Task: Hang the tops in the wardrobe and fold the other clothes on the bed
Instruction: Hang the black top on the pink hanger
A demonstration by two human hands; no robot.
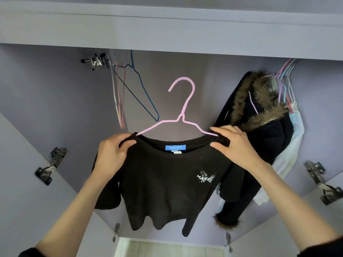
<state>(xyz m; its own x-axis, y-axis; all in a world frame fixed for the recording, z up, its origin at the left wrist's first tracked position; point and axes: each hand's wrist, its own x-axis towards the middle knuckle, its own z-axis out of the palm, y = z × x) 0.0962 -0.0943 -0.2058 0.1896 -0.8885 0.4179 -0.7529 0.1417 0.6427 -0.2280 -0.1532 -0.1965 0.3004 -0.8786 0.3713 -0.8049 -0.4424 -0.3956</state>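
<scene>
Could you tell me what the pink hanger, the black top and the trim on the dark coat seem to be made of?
Pink hanger: thin bent wire, apparently with a matte pink coating. Black top: soft matte knit, probably cotton; it drapes limply. Dark coat trim: shaggy brown fur, likely faux.

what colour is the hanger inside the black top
Pink; the hanger shows clearly in the head view, above the black top.

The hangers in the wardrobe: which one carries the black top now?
The pink hanger, held up in the middle inside the black top. The dark blue hanger at the left hangs bare; those at the right hang bunched beside the fur-trimmed coat.
</scene>
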